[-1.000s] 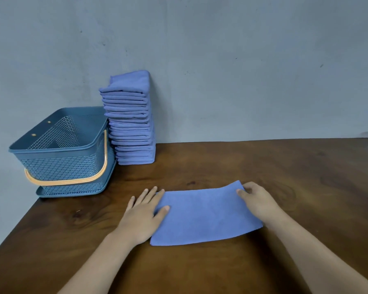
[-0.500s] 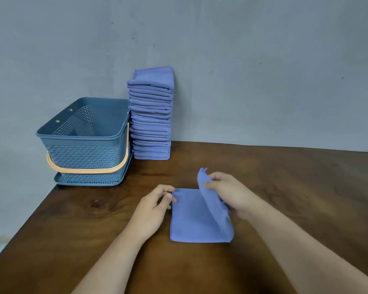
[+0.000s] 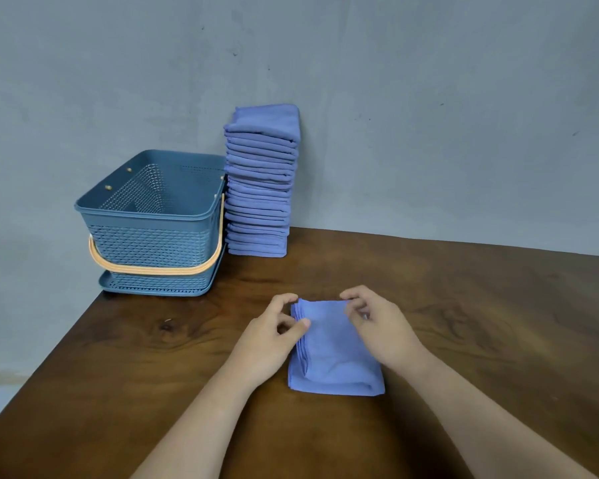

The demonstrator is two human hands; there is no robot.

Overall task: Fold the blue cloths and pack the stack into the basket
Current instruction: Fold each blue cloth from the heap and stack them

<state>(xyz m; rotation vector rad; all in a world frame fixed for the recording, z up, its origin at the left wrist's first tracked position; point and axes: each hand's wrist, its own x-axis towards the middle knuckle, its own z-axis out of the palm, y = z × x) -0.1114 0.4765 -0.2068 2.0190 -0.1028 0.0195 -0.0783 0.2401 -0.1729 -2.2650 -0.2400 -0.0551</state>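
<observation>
A blue cloth (image 3: 336,354), folded into a small rectangle, lies flat on the brown wooden table (image 3: 481,323). My left hand (image 3: 267,337) pinches its upper left edge between thumb and fingers. At the upper right corner, my right hand (image 3: 377,326) pinches the cloth with curled fingers. A tall stack of folded blue cloths (image 3: 260,181) stands against the wall at the back. To its left sits the blue plastic basket (image 3: 146,219), holding nothing that I can see, with its orange handle folded down.
The grey wall runs right behind the stack and the basket. The table's left edge slants from the basket down to the lower left corner. Bare wood stretches to the right of my hands.
The right hand carried the cloth's right half over to the left and laid it down, making a smaller rectangle. Both hands now pinch its top corners. The view shifted left.
</observation>
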